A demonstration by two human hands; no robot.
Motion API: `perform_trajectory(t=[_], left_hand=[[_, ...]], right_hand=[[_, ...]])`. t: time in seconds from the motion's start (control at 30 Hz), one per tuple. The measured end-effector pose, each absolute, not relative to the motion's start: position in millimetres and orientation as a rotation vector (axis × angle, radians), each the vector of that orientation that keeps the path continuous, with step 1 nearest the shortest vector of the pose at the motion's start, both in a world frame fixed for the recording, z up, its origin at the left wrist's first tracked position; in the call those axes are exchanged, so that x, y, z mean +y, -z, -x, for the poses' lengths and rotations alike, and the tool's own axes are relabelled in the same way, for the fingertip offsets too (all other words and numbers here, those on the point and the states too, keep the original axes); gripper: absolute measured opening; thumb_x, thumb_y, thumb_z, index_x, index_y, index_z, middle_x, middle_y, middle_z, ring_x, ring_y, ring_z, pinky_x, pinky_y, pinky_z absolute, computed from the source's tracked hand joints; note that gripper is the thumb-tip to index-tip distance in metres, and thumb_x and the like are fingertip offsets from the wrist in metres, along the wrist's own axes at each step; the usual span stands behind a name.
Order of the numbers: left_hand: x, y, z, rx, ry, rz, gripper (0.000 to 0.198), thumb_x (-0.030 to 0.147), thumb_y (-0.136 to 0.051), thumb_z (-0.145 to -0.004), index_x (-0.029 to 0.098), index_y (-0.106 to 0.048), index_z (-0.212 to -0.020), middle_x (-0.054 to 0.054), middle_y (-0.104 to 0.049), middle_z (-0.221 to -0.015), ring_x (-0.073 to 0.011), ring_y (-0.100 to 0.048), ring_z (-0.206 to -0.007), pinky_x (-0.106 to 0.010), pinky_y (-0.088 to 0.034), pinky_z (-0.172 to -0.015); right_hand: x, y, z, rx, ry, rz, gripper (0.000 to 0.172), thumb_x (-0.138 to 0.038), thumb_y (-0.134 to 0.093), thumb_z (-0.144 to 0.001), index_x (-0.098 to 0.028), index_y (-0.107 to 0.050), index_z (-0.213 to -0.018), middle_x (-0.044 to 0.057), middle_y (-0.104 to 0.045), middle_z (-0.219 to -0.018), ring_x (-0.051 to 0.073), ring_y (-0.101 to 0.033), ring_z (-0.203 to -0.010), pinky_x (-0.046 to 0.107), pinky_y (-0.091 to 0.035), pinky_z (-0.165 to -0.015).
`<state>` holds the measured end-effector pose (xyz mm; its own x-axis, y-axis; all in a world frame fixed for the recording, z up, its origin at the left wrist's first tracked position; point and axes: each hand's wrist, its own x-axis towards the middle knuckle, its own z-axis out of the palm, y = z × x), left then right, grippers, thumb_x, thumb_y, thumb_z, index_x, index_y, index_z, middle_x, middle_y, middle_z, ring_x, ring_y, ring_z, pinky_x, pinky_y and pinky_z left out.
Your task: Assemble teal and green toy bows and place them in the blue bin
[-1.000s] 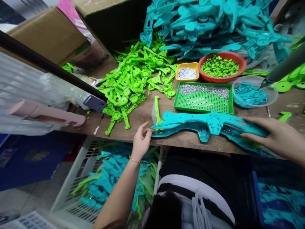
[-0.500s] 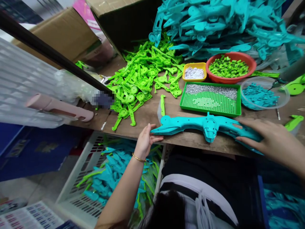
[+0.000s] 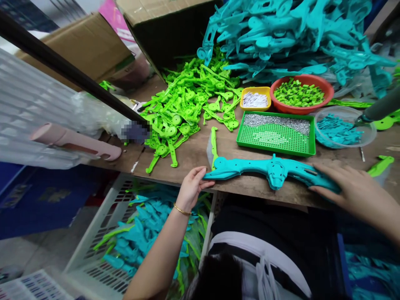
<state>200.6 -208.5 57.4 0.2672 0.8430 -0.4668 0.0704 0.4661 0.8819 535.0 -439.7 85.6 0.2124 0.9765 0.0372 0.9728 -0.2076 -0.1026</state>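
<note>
The left hand (image 3: pixel 192 188) pinches the pointed left tip of the long turquoise part (image 3: pixel 253 166) between thumb and fingers; the right hand (image 3: pixel 353 185) spreads around its other end, thumb on the near side. From the left hand the part lies toward three o'clock, from the right toward nine, so its long axis runs nine to three along the near edge of the table (image 3: pixel 187 156). Neither hand is nearer: both touch it. A slim green piece (image 3: pixel 214 143) stands at one o'clock from the left hand; the green tray (image 3: pixel 271 143) sits at twelve from the part's middle.
</note>
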Motion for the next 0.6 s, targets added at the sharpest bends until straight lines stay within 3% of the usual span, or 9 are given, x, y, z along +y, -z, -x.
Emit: perform_trajectory(t=[0.2, 0.47, 0.6], left_hand=[[-207, -57, -201, 1.188, -0.648, -0.939, 0.026, 0.029, -0.069, -0.073, 0.013, -0.058, -0.090, -0.002, -0.064, -0.082, -0.0120, -0.065, -0.067, -0.029, -0.060, -0.065], [-208, -59, -206, 1.204, -0.653, -0.909, 0.027, 0.023, -0.071, -0.068, 0.012, -0.060, -0.090, -0.001, -0.065, -0.080, -0.0120, -0.065, -0.068, -0.027, -0.060, -0.066], [-202, -60, -206, 1.220, -0.595, -0.960, 0.032, 0.028, -0.072, -0.067, 0.013, -0.059, -0.092, -0.001, -0.065, -0.080, -0.0129, -0.065, -0.066, -0.028, -0.059, -0.066]], right_hand=[[-443, -84, -528, -1.906, -0.147, 2.447, 0.063, -0.061, -0.038, -0.084, -0.023, -0.045, -0.134, 0.013, -0.063, -0.118, 0.035, -0.060, -0.100, 0.050, -0.047, -0.080], [-441, -76, -532, -1.934, -0.021, 2.396, 0.057, -0.055, -0.043, -0.086, -0.022, -0.045, -0.134, 0.011, -0.062, -0.120, 0.030, -0.060, -0.101, 0.045, -0.046, -0.079], [-442, -74, -532, -1.920, 0.003, 2.403, 0.055, -0.053, -0.044, -0.087, -0.022, -0.047, -0.132, 0.011, -0.062, -0.119, 0.028, -0.060, -0.101, 0.043, -0.046, -0.080]])
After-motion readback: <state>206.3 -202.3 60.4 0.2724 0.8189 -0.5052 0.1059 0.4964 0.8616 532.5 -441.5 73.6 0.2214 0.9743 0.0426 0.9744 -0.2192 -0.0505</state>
